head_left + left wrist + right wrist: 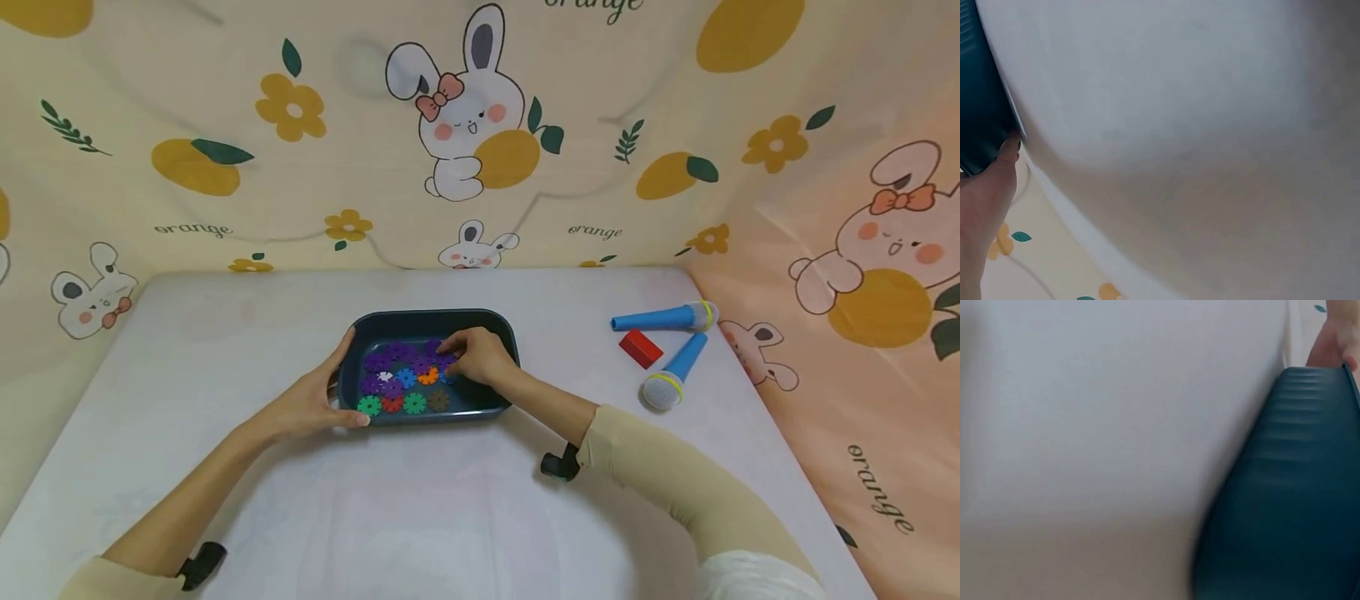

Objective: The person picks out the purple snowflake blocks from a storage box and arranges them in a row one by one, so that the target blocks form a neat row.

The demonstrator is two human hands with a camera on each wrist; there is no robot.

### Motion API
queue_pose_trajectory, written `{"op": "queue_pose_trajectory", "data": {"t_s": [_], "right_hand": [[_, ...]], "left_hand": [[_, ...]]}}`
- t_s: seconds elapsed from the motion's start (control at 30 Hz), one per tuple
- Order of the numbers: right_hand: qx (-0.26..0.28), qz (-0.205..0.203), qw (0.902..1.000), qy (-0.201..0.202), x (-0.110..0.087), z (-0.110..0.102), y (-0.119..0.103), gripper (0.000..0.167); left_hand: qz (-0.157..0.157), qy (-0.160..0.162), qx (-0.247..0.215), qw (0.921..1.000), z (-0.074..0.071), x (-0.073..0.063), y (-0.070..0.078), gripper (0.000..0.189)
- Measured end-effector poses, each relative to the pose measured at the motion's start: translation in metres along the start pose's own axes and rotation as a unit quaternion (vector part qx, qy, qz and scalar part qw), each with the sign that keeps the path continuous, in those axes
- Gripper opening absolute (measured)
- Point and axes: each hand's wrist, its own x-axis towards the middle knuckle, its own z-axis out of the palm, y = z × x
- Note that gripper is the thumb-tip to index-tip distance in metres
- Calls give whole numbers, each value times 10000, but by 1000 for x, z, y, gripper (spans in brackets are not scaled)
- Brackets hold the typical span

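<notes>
A dark blue-green tray [435, 417] lies on the table, holding several small notched snowflake discs. Most are purple discs [405, 354]; green discs [415, 403], an orange disc [428, 376], a red disc [392, 404] and others lie nearer the front. My left hand [318, 400] grips the tray's left end, thumb on the front rim and fingers round the side. Over the tray's right part, my right hand [480, 357] reaches in with bent fingers at the purple discs; whether it pinches one is hidden. Both wrist views show the tray's outer wall [1291, 487].
To the right lie two blue toy microphones, the upper microphone [660, 317] and the lower microphone [675, 371], with a red block [641, 349] between them. A printed cloth [300, 183] hangs behind the white table [420, 517].
</notes>
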Motion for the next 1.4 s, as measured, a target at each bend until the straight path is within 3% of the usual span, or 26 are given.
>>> {"op": "queue_pose_trajectory", "data": {"t_s": [0.33, 0.5, 0.8, 1.07, 1.4], "right_hand": [[-530, -409, 9977, -88, 7, 6, 0, 22], [-550, -296, 9979, -173, 7, 7, 3, 15], [590, -232, 9970, -438, 4, 4, 3, 18], [1103, -653, 9903, -542, 8, -15, -4, 25], [562, -1040, 9919, -458, 19, -45, -9, 38]], "left_hand": [[7, 26, -144, 9999, -1, -3, -2, 124], [61, -27, -114, 9999, 1, -2, -3, 124], [23, -53, 30, 10000, 3, 0, -3, 124], [-21, 85, 517, 9986, 0, -1, 2, 125], [8, 33, 464, 9989, -4, -1, 6, 126]]}}
